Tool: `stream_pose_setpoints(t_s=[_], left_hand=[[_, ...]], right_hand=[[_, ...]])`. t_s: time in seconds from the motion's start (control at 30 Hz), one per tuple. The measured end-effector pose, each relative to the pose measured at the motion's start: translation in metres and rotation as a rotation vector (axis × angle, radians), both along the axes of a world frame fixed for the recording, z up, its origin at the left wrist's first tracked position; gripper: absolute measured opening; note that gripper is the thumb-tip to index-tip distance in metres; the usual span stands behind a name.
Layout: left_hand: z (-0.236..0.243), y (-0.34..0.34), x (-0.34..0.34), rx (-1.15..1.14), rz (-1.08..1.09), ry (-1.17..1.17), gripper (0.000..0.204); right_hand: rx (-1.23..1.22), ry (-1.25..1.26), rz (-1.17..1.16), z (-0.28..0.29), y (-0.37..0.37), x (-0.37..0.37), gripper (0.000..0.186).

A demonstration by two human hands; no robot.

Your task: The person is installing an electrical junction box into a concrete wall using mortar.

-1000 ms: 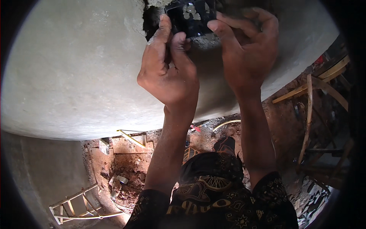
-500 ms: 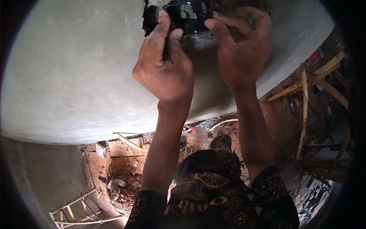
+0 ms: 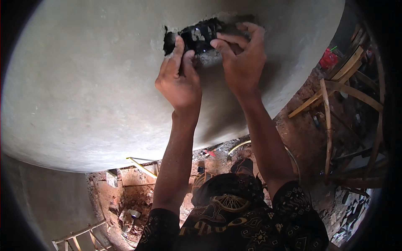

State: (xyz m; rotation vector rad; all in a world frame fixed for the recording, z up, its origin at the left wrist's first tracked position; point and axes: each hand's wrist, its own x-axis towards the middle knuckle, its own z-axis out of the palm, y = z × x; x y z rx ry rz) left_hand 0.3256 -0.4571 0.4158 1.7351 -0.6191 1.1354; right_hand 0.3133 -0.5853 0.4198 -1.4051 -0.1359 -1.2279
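A black plastic electrical wall box (image 3: 200,37) sits at a rough-edged hole (image 3: 170,40) cut in the grey plastered wall (image 3: 96,83). Grey mortar shows through the openings of the box and along its lower edge. My left hand (image 3: 179,85) pinches the left side of the box between thumb and fingers. On the right side, my right hand (image 3: 245,60) grips it with thumb and forefinger, the other fingers bent against the wall. How deep the box sits in the hole is hard to make out.
Wooden poles and planks (image 3: 327,125) form a frame on the right, with a red bag (image 3: 328,60) behind. A wooden ladder-like frame (image 3: 79,236) stands lower left. Rubble (image 3: 134,213) and a yellow hose (image 3: 239,146) lie on the dirt floor.
The view has shifted, so the hole, the box and both hands appear lower and smaller, with more wall above them. Both hands keep hold of the box.
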Motion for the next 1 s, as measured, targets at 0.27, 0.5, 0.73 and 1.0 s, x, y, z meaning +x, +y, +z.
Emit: stream_pose_setpoints(t_s=[0.27, 0.5, 0.73, 1.0], left_hand=[[0.001, 0.009, -0.008, 0.058, -0.002, 0.038, 0.045], [0.000, 0.011, -0.016, 0.123, 0.094, -0.034, 0.049], [-0.001, 0.001, -0.023, 0.068, 0.123, -0.093, 0.044], [-0.004, 0.002, -0.008, 0.112, 0.201, -0.167, 0.045]], right_hand=[[0.026, -0.034, 0.033, -0.007, 0.001, 0.001, 0.054], [0.115, -0.011, 0.134, -0.009, 0.003, -0.009, 0.054], [-0.149, -0.088, -0.102, -0.025, -0.004, -0.006, 0.053], [-0.019, 0.012, 0.045, -0.009, 0.001, -0.003, 0.053]])
